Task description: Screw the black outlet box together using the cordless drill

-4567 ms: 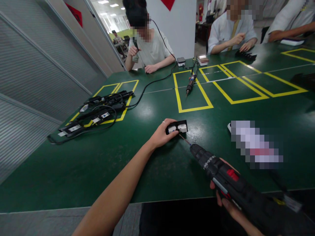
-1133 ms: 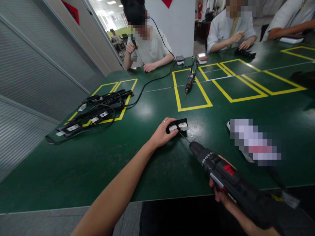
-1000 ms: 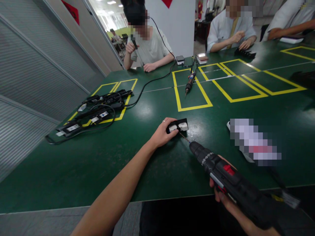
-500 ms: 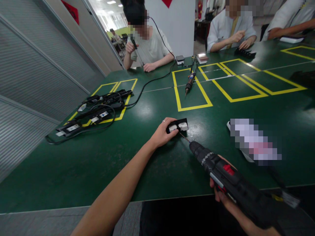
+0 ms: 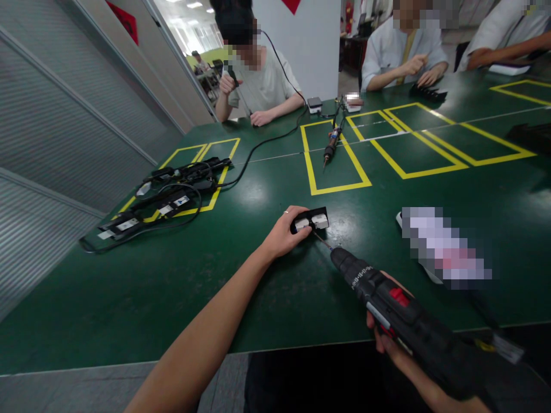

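Note:
My left hand (image 5: 289, 232) is closed around the left end of a small black part with two white blocks (image 5: 319, 221), holding it on the green table (image 5: 181, 310). In my right hand (image 5: 387, 338) is a black electric screwdriver (image 5: 396, 312) with a red switch, my fingers wrapped round its body from below. Its thin bit slants up and left to the black part, the tip close to my left thumb. Whether the tip sits in a screw I cannot tell.
Black power strips with cables (image 5: 181, 189) lie at the left. Another electric screwdriver (image 5: 332, 143) rests inside a yellow taped frame (image 5: 340, 189). At the right lies a blurred-out phone-like object (image 5: 443, 246). Across the table, a person (image 5: 271, 80) holds a tool; other people sit farther right.

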The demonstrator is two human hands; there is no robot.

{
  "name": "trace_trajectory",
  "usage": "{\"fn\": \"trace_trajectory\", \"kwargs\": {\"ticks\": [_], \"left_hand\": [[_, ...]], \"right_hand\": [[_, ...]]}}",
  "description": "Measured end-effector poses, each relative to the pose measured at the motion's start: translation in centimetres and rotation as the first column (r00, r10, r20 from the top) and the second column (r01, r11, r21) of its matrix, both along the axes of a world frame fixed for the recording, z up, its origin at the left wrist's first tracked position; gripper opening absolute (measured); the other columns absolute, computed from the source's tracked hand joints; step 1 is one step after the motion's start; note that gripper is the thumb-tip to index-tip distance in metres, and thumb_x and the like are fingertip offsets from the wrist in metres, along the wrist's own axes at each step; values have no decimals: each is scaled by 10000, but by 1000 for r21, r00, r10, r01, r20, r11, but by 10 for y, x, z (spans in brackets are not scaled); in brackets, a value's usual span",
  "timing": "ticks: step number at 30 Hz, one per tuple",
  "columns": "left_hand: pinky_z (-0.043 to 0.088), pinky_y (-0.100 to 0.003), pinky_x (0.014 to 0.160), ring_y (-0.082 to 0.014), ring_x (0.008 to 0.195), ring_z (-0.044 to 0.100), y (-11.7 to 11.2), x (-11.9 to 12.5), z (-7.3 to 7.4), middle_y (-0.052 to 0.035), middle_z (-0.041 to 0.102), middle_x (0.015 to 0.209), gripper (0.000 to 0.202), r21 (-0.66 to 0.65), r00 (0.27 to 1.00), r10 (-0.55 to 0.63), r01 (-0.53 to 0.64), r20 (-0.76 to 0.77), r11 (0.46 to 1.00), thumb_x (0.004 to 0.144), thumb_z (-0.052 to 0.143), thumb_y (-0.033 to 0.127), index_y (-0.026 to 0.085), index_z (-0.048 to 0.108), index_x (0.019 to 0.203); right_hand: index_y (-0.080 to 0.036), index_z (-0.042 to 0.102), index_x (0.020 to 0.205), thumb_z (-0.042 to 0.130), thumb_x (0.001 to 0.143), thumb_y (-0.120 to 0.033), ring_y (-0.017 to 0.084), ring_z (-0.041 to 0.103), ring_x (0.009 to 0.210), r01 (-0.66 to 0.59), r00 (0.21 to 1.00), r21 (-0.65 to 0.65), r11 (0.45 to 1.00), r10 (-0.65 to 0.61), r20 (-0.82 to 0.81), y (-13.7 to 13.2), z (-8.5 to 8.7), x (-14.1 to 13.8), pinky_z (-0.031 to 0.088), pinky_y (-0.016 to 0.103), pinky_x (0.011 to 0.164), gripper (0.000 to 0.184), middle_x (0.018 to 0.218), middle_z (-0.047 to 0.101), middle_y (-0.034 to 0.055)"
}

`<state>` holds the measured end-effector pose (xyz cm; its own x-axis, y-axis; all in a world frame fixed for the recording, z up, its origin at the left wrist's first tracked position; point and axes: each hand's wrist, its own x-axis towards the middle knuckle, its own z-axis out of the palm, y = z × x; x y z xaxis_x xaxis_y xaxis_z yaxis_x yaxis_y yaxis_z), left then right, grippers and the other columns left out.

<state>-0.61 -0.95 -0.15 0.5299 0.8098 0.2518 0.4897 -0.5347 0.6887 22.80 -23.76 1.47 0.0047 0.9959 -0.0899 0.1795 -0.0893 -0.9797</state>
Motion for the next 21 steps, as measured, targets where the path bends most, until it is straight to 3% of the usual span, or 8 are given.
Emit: {"fn": "trace_trajectory", "kwargs": {"ticks": [17, 21], "left_hand": [[435, -415, 982, -242, 1108, 539, 0, 0, 0, -94, 550, 1180, 396, -4, 1000, 4, -4, -4, 1000, 833, 558, 312, 187, 497, 1203], [437, -412, 980, -241, 1106, 539, 0, 1, 0, -90, 550, 1183, 387, -4, 1000, 6, -6, -2, 1000, 832, 560, 300, 191, 497, 1197]], "right_hand": [[-257, 304, 1431, 585, 855, -330, 198, 649, 754, 5, 1000, -28, 1000, -5, 17, 0, -4, 0, 559, 358, 785, 644, 944, 672, 52], [-255, 360, 1396, 584, 855, -344, 193, 657, 664, 52, 999, 4, 999, -52, -3, 1, -1, -2, 589, 343, 691, 592, 890, 685, 49]]}}
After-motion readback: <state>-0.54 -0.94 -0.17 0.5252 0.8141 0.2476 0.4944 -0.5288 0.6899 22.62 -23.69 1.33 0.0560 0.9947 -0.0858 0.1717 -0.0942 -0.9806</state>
